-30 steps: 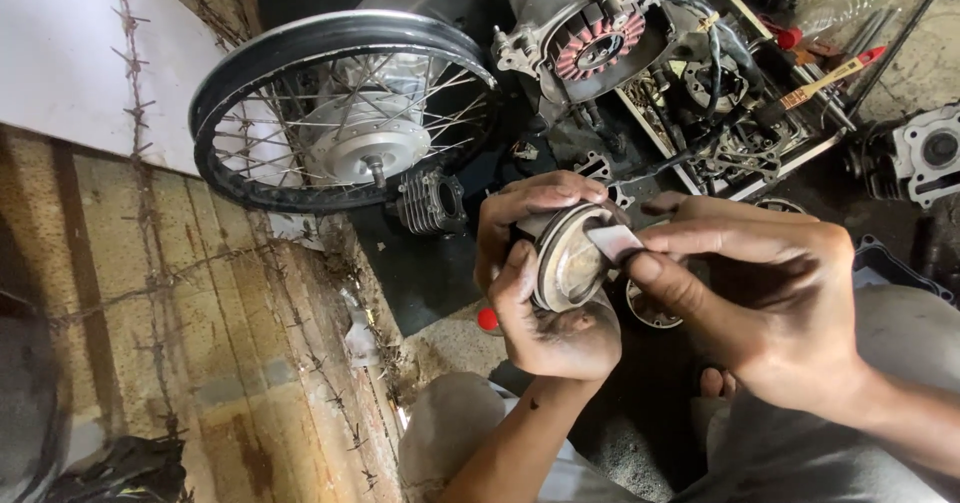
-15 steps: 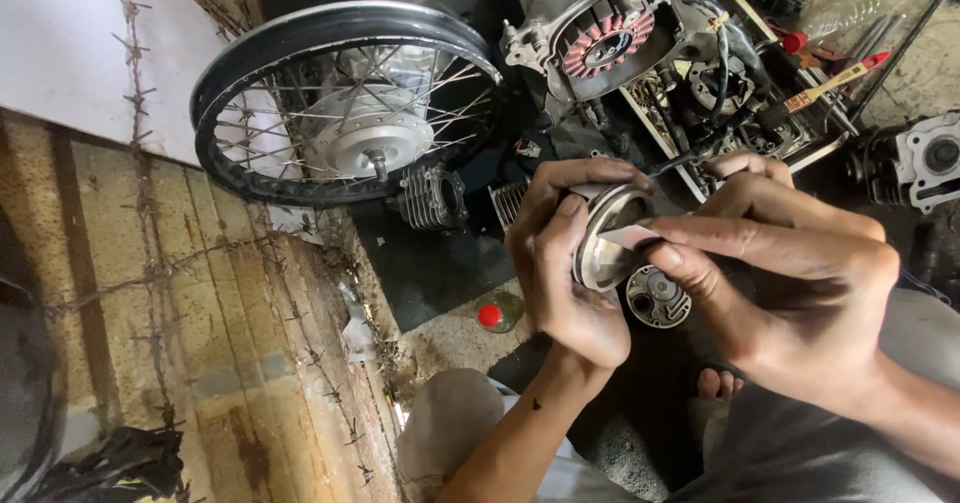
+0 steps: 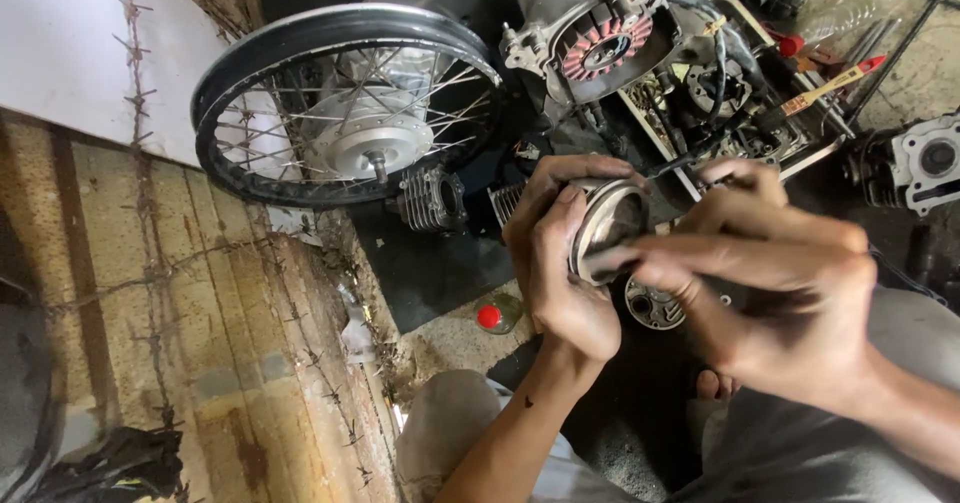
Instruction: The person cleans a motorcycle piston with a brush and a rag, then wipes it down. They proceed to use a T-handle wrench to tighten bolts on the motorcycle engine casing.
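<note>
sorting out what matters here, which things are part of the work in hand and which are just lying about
In hand:
- round metal engine part, gripped by the left hand
- right hand, fingertips on its rim

Lying about:
- spoked wheel
- opened engine
- small finned cylinder
- red-capped bottle
- brush with red tip
- round metal cover on the floor

Changes logged against the two earlier views:

- Piston [image 3: 607, 225]: I see it turned from open-end-up toward me to side-on, its grey skirt and crown edge now facing the camera.
- Left hand [image 3: 562, 263]: I note it raised, and the grip shifted from cupping beneath to clasping the piston's left side, fingers curled over the top.
- Right hand [image 3: 790, 293]: fingers have slid along, forefinger and thumb now stretched flat across the lower skirt.
- Round metal part [image 3: 655, 306] below: more covered by the right hand than half a second ago.
</note>
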